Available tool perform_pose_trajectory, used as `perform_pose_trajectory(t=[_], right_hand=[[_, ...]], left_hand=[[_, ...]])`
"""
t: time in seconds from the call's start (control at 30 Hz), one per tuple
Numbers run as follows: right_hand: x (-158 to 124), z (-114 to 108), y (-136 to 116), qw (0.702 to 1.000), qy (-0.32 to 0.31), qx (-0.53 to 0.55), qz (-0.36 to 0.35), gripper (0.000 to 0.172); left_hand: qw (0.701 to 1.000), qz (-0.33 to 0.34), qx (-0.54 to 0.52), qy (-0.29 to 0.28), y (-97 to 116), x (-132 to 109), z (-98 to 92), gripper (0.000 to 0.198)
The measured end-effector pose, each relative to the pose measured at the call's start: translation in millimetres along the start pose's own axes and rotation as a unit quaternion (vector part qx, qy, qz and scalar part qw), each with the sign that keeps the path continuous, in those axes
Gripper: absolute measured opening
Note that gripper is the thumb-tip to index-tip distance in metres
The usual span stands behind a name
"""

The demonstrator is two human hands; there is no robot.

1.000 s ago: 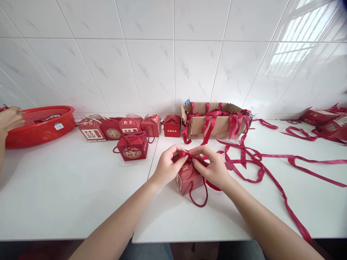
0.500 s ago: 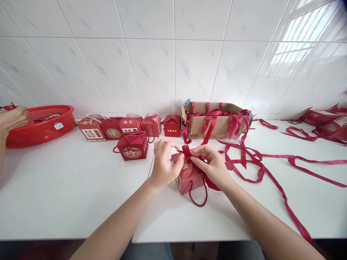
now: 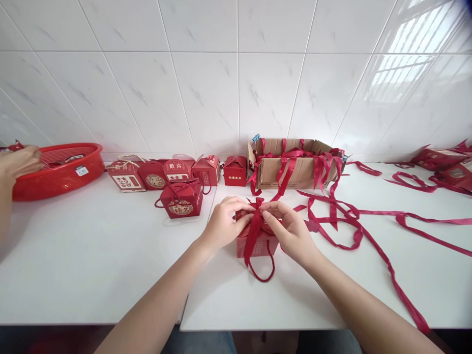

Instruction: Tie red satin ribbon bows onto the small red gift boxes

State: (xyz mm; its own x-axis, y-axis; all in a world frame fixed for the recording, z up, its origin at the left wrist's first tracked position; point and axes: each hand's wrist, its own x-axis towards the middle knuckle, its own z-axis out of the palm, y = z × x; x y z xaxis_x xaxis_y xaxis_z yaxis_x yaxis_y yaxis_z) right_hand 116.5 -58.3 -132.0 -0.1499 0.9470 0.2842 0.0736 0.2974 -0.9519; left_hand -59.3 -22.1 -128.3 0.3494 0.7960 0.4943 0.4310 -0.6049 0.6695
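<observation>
A red gift box (image 3: pixel 260 246) with a twisted cord handle stands on the white table in front of me. Across its top runs a red ribbon (image 3: pixel 254 236), gathered at the top, with one flat tail hanging down the near side. My left hand (image 3: pixel 225 222) pinches the ribbon from the left of the gathered part. From the right, my right hand (image 3: pixel 289 227) has its thumb and fingers closed on the ribbon too. The fingers partly hide the top of the box, so how the ribbon is tied cannot be made out.
Several red gift boxes (image 3: pixel 182 200) stand left of centre near the wall. Behind my hands is a cardboard box (image 3: pixel 285 173) draped with ribbons. Loose ribbon (image 3: pixel 391 275) trails over the right side. Another person's hand (image 3: pixel 22 161) is at a red plastic basket (image 3: pixel 62 182).
The gift box has turned a little, and a ribbon tail now hangs down its near side. Both my hands stay at the ribbon, the left slightly lower. The other person's hand barely moved.
</observation>
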Motion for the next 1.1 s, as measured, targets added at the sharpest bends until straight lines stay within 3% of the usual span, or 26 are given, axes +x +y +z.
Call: perform_pose_trajectory(t=[0.1, 0.27, 0.37, 0.47, 0.57, 0.67, 0.77, 0.83, 0.93, 1.1], right_hand=[[-4.0, -4.1, -9.3, 0.999, -0.022, -0.016, 0.023, 0.02], [-2.1, -26.3, -31.7, 0.988, -0.125, -0.076, 0.036, 0.019], [7.8, -42.0, -39.3, 0.978, -0.104, -0.178, 0.017, 0.021], [22.8, -52.9, -43.4, 0.93, -0.128, -0.342, 0.049, 0.037], [40.2, -56.0, -45.4, 0.883, -0.22, -0.406, 0.081, 0.052], [55.8, -53.2, -43.2, 0.88, -0.286, -0.378, 0.017, 0.05], [65.3, -50.2, -37.6, 0.88, -0.334, -0.336, -0.042, 0.037], [67.3, -50.2, -34.5, 0.884, -0.329, -0.33, -0.048, 0.028], [64.9, -52.0, -35.7, 0.886, -0.273, -0.372, -0.05, 0.017], [51.7, -53.5, -53.5, 0.851, -0.269, -0.45, -0.027, 0.011]], left_hand=[[0.999, -0.005, -0.023, -0.022, -6.4, 1.0, -4.9, 0.015], [0.994, -0.015, -0.066, -0.08, -14.3, 2.3, -9.1, 0.016], [0.993, -0.023, -0.078, -0.081, -14.1, 2.6, -9.1, 0.014], [0.993, -0.02, -0.083, -0.08, -13.0, 2.3, -8.8, 0.013], [0.993, -0.006, -0.087, -0.079, -12.7, 2.0, -8.8, 0.013], [0.992, 0.006, -0.094, -0.08, -12.1, 2.2, -9.1, 0.014], [0.993, 0.013, -0.096, -0.075, -10.8, 2.8, -9.2, 0.014], [0.994, 0.016, -0.089, -0.068, -9.9, 3.1, -9.1, 0.013], [0.995, 0.023, -0.076, -0.06, -8.6, 3.0, -8.7, 0.012], [0.996, 0.042, -0.063, -0.047, -7.7, 1.8, -8.9, 0.014]])
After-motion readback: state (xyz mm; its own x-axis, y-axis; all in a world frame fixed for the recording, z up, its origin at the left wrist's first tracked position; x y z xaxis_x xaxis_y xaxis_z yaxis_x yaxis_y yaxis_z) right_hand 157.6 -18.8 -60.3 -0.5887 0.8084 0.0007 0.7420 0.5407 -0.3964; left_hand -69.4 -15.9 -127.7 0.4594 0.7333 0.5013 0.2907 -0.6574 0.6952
